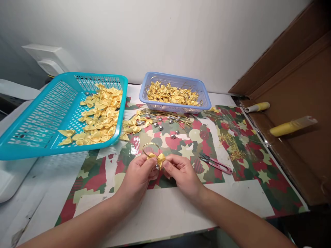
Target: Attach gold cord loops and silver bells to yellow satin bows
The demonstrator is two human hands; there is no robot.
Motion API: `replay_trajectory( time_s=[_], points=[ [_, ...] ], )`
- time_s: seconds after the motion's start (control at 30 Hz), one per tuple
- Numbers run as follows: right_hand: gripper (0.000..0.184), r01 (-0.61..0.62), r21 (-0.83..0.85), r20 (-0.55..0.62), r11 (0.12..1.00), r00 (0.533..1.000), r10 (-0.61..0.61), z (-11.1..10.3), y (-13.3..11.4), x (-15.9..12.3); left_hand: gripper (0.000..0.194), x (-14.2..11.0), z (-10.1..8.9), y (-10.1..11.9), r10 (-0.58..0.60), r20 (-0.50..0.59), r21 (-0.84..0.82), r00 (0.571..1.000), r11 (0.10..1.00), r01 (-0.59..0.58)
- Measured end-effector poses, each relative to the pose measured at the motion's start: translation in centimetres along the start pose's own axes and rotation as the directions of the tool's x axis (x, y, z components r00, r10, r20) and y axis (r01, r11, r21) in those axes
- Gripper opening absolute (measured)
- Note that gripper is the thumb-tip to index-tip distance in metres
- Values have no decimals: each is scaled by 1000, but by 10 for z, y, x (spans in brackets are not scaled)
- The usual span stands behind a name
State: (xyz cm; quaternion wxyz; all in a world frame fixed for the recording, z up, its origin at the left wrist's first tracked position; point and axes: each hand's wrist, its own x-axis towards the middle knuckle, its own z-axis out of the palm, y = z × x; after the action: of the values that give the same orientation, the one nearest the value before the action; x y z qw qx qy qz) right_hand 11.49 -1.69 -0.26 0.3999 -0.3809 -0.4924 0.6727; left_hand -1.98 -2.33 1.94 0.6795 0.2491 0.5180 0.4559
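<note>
Holding a small gold bow (pixel 158 159) between them, the left hand (pixel 138 178) and the right hand (pixel 182 174) meet low over the patterned paper (pixel 248 162) on the table. Both hands pinch the bow with thumb and fingers, and a thin gold loop (pixel 151 148) stands up from it. A small silver bell (pixel 157 166) hangs just under the bow, near the fingertips. Behind the hands, loose silver bells (pixel 165 124) lie on the paper. A turquoise basket (pixel 38 113) with plain bows stands tilted at the left, and a blue basket (pixel 204 98) with bows on loops stands further back. Pink scissors (pixel 216 164) lie to the right, apart from the hands.
</note>
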Motion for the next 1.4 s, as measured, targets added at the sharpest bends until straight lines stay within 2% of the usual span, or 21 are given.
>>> replay_trajectory(
  time_s=[0.2, 0.33, 0.5, 0.63, 0.77, 0.83, 0.9, 0.93, 1.0, 1.03, 1.07, 1.13, 1.23, 1.33, 1.4],
  points=[
    [36, 12, -12, -12, 1000, 1000, -12, 3, -1, 1, 31, 0, -1, -4, -25, -1, 2, 1000, 1000, 25],
    [33, 5, -31, 6, 1000, 1000, -4, 0, -3, -2, 31, 0, 0, -1, 23, 0, -22, 1000, 999, -23],
    [28, 22, -227, 2, 974, 1000, -22, -7, -10, -8, 28, 1, -2, 6, 96, -2, -33, 995, 995, -96],
    [25, 58, -256, 15, 965, 998, -56, -4, -11, -8, 28, 3, -6, 0, 161, 42, -1, 986, 987, -161],
    [27, 42, -217, 16, 975, 999, -39, 0, -10, -7, 25, 5, -10, -6, 161, 152, 57, 975, 983, -172],
    [23, 73, -301, -4, 951, 997, -78, 1, -14, -7, 25, 4, -10, -4, 203, 144, 135, 969, 965, -223],
    [12, 200, -487, -77, 850, 960, -270, 1, -19, -10, 27, 3, -11, 0, 281, 91, 256, 955, 921, -295],
    [8, 274, -590, -107, 759, 906, -410, 1, -21, -11, 28, 3, -10, 2, 320, 74, 316, 945, 891, -326],
    [10, 380, -742, -93, 553, 759, -645, 1, -25, -15, 29, 2, -10, 5, 393, 87, 424, 916, 817, -391],
    [10, 405, -783, -61, 472, 705, -706, 2, -26, -16, 29, 1, -10, 6, 432, 111, 474, 895, 768, -430],
    [10, 414, -810, -32, 416, 677, -735, 3, -27, -17, 28, 1, -9, 6, 473, 142, 522, 869, 711, -472],
    [12, 387, -844, -11, 371, 679, -734, 3, -25, -17, 28, 1, -8, 6, 545, 209, 600, 812, 585, -546],
    [12, 318, -865, -49, 388, 716, -696, 3, -22, -13, 28, 1, -7, 5, 593, 293, 644, 750, 457, -613],
    [14, 316, -857, -56, 407, 727, -684, 3, -20, -10, 28, 0, -7, 5, 582, 344, 650, 737, 420, -634],
    [16, 334, -849, -68, 409, 700, -711, 2, -20, -9, 27, 1, -8, 6, 565, 353, 651, 746, 424, -630]
  ],
)
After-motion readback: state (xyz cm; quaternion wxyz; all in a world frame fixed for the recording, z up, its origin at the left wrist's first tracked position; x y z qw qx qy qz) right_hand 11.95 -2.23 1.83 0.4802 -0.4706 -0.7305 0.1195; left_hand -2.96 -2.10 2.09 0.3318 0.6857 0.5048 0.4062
